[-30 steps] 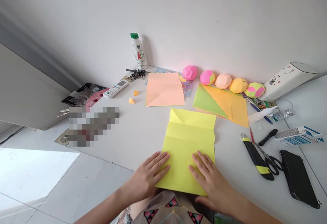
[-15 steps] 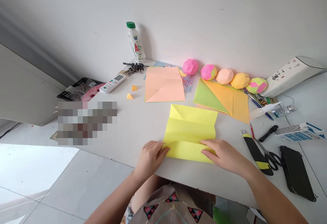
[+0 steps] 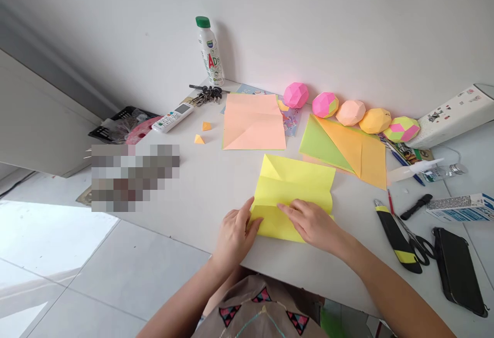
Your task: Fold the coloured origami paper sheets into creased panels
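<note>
Around the sheet on the worktop, the left fingers lie at its eight o'clock edge, the right fingers on its half nearer six. The first stack lies at eleven, the bottle farther out that way; the remote is at ten. Paper balls run from twelve to two, behind the second stack. Towards four come the cutter, the scissors just beside it, then the phone farthest out.
</note>
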Motion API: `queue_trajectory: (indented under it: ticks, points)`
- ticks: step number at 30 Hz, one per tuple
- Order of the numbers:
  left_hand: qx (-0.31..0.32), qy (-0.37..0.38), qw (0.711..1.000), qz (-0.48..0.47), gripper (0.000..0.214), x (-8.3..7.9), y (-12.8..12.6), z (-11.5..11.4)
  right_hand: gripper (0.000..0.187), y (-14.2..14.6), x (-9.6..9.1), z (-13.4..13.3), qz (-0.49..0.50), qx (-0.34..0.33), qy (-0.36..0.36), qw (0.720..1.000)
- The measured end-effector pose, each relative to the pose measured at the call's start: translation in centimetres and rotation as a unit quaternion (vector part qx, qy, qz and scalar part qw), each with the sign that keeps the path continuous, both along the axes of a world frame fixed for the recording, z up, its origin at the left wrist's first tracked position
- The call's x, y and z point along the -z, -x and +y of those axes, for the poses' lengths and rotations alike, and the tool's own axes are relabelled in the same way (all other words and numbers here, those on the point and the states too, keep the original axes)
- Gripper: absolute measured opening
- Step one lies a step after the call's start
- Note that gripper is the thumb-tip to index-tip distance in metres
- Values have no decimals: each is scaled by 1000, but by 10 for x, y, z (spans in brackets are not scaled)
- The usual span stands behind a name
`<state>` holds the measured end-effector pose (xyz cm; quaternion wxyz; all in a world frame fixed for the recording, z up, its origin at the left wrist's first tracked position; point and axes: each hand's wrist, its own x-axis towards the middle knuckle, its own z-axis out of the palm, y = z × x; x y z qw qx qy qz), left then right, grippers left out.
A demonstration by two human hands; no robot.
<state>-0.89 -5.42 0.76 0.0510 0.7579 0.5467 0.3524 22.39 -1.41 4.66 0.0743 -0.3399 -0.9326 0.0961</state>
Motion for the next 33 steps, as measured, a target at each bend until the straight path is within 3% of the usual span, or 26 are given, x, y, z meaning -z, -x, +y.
queue_trajectory:
  ticks: [2, 4, 8, 10, 15, 26, 33]
  points:
    - [-26, -29, 999, 12, 40, -3, -5, -7, 46, 1, 11, 6, 21, -6, -19, 1000]
    - [-8, -62, 998, 27, 43, -6, -12, -16, 47, 1, 18, 10, 31, -15, -43, 998]
    - [188, -53, 976, 95, 39, -6, -23, -31, 45, 2, 21, 11, 35, -16, -56, 998]
    - [233, -27, 962, 143, 51, -2, -25, -34, 44, 4, 20, 10, 29, -12, -56, 998]
    - [231, -10, 951, 206, 75, 6, -24, -35, 46, 6, 17, 12, 22, -18, -52, 998]
    - [227, -30, 954, 192, 67, 6, -20, -38, 47, 9, 9, 9, -3, -11, -25, 1000]
    - [221, -9, 949, 223, 76, 1, -19, -37, 46, 10, 4, 7, -27, -20, 4, 999]
